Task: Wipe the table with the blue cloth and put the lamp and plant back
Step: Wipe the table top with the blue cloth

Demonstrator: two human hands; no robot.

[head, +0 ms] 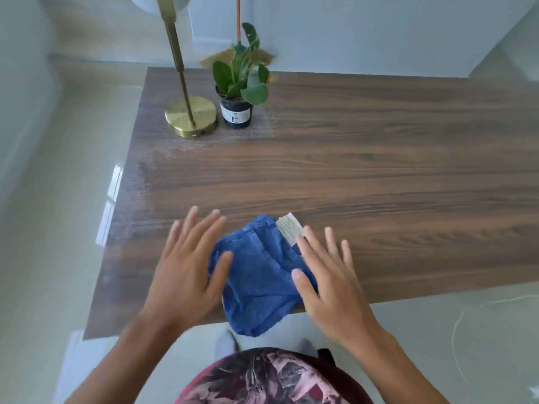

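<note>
Hands: two, the left hand (186,266) and right hand (329,275), both flat with fingers straight and spread, grasping nothing.
Left hand: at the cloth's left side, thumb over its edge.
Right hand: at the cloth's right side, thumb and forefinger over it.
Cloth (259,275): one, blue, folded, with one pale tag at its far right corner; lies at the table's near edge, its near part overhanging.
Table (379,170): one, dark wood grain.
Lamp (191,116): one, brass, round base near the far left corner.
Plant (239,91): one, in a dark pot just right of the lamp base.
</note>
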